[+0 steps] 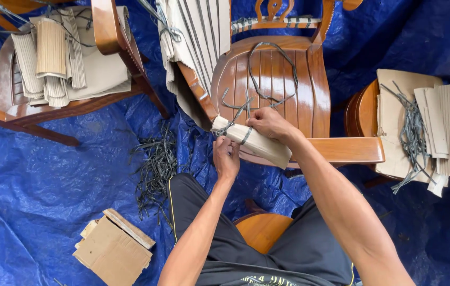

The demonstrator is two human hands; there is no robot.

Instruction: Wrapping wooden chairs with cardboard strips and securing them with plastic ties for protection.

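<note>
Carefully, my right hand (268,123) and left hand (227,157) pinch the grey plastic strap (246,135) around the pale cardboard-wrapped chair edge (259,145); slackening could unwrap it.

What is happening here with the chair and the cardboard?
A person wraps corrugated cardboard around the front edge of a wooden chair. The right hand presses on the cardboard and the grey strap crossing it; the left hand grips the cardboard from below. More strap pieces lie on the blue tarp.
</note>
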